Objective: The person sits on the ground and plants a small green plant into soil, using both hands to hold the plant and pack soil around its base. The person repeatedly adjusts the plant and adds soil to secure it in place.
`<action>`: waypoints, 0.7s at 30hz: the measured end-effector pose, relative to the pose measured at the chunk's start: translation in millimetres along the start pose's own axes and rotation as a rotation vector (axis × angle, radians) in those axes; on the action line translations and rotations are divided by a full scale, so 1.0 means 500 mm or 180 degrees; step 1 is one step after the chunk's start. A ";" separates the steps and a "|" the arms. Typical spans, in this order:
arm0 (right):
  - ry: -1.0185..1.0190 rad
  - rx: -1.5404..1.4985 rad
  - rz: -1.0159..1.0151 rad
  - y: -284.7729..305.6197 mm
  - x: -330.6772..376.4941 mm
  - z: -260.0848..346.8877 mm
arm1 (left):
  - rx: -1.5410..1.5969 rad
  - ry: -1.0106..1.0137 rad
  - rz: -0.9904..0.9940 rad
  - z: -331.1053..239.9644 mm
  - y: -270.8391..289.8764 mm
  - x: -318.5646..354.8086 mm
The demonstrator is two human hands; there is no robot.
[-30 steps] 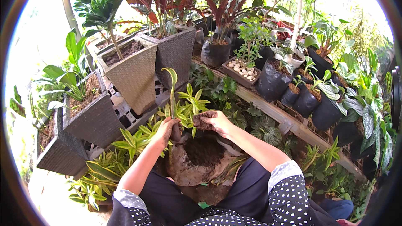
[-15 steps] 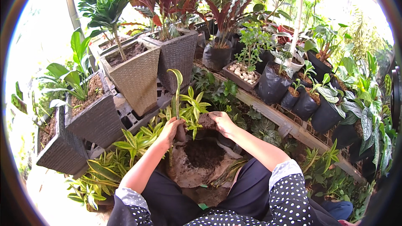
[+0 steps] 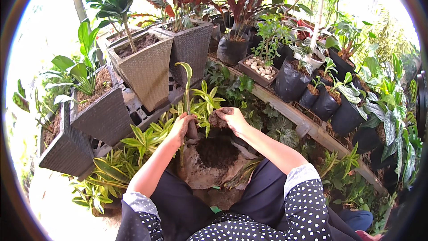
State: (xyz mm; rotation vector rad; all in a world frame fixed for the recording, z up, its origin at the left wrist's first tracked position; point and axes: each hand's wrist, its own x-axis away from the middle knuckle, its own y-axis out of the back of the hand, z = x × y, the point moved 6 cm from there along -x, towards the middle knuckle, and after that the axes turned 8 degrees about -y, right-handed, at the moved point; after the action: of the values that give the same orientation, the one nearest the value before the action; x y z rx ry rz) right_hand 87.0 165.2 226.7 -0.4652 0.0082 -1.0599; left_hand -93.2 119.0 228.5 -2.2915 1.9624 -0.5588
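Observation:
A tall snake plant leaf (image 3: 187,78) with yellow edges rises from my left hand (image 3: 180,128), whose fingers are closed around its lower part. My right hand (image 3: 233,119) is closed on a dark, crumbly clump of soil (image 3: 217,119), just right of the leaf. Below both hands, dark loose soil (image 3: 217,152) fills a round hollow within a soil-smeared, greyish sheet or bag (image 3: 196,176) between my knees. The leaf's base is partly hidden by my left fingers.
Tall textured planters (image 3: 141,73) stand at the left. A wooden rail (image 3: 290,111) runs diagonally at the right, with black plant bags (image 3: 292,80) and a pebble-filled tray (image 3: 261,69) behind it. Yellow-green leafy plants (image 3: 147,145) crowd my left arm.
Both hands have shifted slightly upward in the view. The right fingers have curled further over the soil clump, while the left hand keeps hold of the snake plant leaf.

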 end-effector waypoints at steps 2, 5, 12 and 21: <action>-0.0063 -0.0044 0.0245 -0.019 0.006 -0.005 | 0.0020 -0.0006 0.0001 -0.001 0.003 0.008; -0.0257 -0.0522 0.0252 -0.021 0.006 -0.020 | -0.0098 -0.0030 0.0028 0.002 0.010 0.003; 0.0268 0.0720 -0.0355 -0.035 0.028 0.009 | 0.0079 -0.0026 0.0025 -0.021 0.002 0.025; -0.0212 0.0180 -0.0009 -0.049 0.031 -0.028 | 0.0053 -0.0019 0.0037 -0.027 0.003 0.026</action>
State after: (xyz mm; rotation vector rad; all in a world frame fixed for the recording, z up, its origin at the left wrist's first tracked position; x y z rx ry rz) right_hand 71.1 137.2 226.4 -0.4492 -0.0814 -1.0443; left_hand -97.2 108.5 243.5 -2.2680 1.9597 -0.5646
